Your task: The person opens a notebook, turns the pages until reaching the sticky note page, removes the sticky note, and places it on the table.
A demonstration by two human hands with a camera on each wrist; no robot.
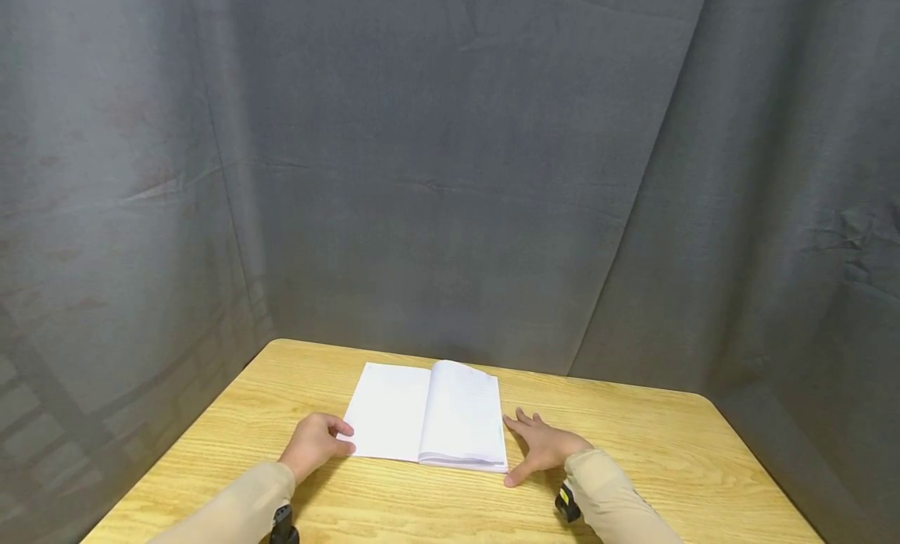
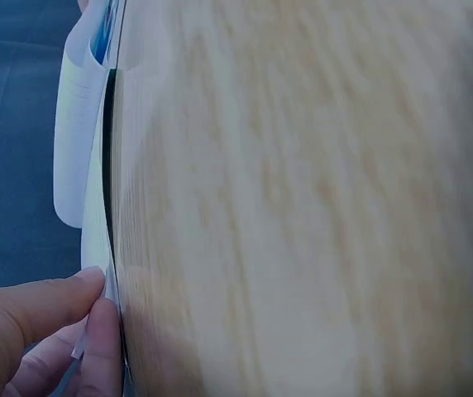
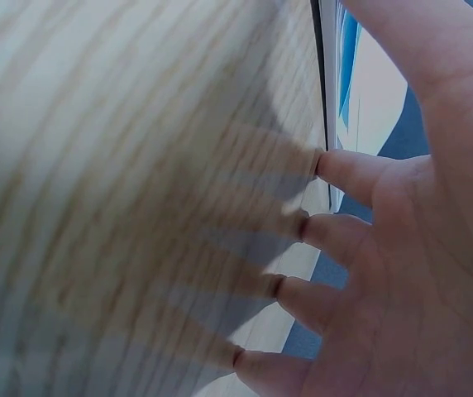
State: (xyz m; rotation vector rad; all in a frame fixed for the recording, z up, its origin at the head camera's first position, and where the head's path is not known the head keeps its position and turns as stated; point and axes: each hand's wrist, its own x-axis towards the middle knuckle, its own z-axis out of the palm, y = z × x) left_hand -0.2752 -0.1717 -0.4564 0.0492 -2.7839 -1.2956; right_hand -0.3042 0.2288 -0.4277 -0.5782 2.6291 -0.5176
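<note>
An open book [image 1: 389, 411] with white pages lies on the wooden table in the head view, its right-hand pages bulging up near the spine. At its left edge my left hand [image 1: 316, 444] pinches the lower part of the page edge between thumb and fingers; the left wrist view shows the thumb [image 2: 54, 302] against the paper. Beside the right edge is my right hand [image 1: 544, 446], fingers spread and fingertips down on the tabletop. In the right wrist view the index fingertip [image 3: 336, 165] is close against the book's edge.
The light wooden table [image 1: 668, 450] has rounded far corners. Grey cloth [image 1: 436, 177] hangs behind it and along both sides. Black wrist devices sit at the cuffs of both beige sleeves [image 1: 608, 493].
</note>
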